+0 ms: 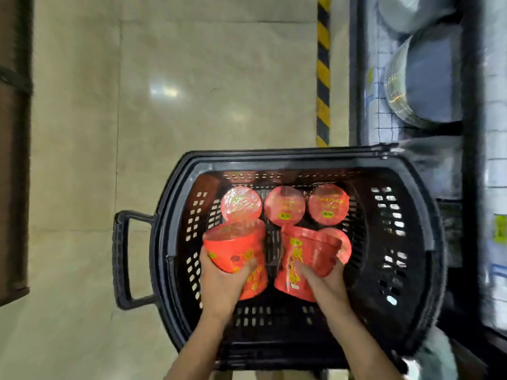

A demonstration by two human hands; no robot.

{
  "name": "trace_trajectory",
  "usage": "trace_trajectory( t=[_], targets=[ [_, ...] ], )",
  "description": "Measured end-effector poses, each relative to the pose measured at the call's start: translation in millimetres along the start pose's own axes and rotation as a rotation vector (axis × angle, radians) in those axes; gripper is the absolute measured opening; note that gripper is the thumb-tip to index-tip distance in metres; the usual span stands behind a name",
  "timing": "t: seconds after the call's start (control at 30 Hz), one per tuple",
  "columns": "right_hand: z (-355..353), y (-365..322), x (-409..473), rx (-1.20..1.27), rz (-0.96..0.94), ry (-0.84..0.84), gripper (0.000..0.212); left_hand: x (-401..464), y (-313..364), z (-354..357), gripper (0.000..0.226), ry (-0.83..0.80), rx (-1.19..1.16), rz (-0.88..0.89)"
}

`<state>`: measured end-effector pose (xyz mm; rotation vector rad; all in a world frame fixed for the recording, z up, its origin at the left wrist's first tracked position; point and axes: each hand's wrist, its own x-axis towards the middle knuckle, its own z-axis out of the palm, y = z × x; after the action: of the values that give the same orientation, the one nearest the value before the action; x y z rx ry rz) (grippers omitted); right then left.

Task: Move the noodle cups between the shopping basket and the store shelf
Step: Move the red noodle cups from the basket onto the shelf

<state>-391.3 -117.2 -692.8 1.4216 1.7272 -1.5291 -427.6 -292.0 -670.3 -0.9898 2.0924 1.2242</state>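
Gripped a tilted cup point(231, 246) in left hand point(219, 281), another cup point(315, 250) in right hand point(326, 281) — fingers curled round both, low inside basket point(406, 270). Risked slipping — shiny wrap, awkward tilt.

Glossy beige tiled floor point(170, 111), black shopping basket point(406, 319) on it, yellow-black striped strip point(323, 69)
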Motion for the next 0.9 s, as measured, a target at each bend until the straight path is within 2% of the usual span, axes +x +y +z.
trace_trajectory(
  t=[0.1, 0.2, 0.23, 0.3, 0.37, 0.4, 0.5, 0.6, 0.67, 0.77, 0.83, 0.9],
  targets=[
    [-32, -50, -63, 0.102, -0.064, -0.007, 0.073, -55, 57, -36, 0.11, -0.004, -0.062, 0.026],
    [-66, -92, -127, 0.206, -0.129, -0.033, 0.067, -114, 107, -71, 0.118, -0.025, -0.18, 0.138],
    [-77, -106, -147, 0.24, -0.159, -0.029, 0.064, -134, 124, -81, 0.113, -0.031, -0.229, 0.17],
    [-96, -131, -185, 0.299, -0.233, -0.032, 0.064, -171, 154, -100, 0.086, -0.047, -0.31, 0.238],
    [-113, -153, -225, 0.35, -0.3, -0.041, 0.083, -206, 180, -117, 0.064, -0.083, -0.383, 0.312],
    [-122, -162, -242, 0.396, -0.328, -0.04, 0.085, -223, 192, -126, 0.059, -0.112, -0.422, 0.347],
    [-148, -185, -294, 0.501, -0.425, -0.056, 0.071, -272, 227, -147, 0.066, -0.211, -0.527, 0.461],
    [-170, -200, -345, 0.593, -0.524, -0.04, 0.094, -314, 254, -163, 0.075, -0.34, -0.595, 0.534],
    [-182, -205, -380, 0.675, -0.588, 0.004, 0.097, -337, 271, -172, 0.08, -0.422, -0.627, 0.58],
    [-199, -198, -427, 0.792, -0.671, 0.074, 0.098, -371, 288, -181, 0.103, -0.547, -0.62, 0.699],
    [-207, -187, -461, 0.862, -0.745, 0.152, 0.089, -395, 294, -189, 0.088, -0.672, -0.605, 0.754],
    [-212, -168, -492, 0.947, -0.797, 0.216, 0.093, -418, 293, -194, 0.078, -0.827, -0.574, 0.779]
  ],
)
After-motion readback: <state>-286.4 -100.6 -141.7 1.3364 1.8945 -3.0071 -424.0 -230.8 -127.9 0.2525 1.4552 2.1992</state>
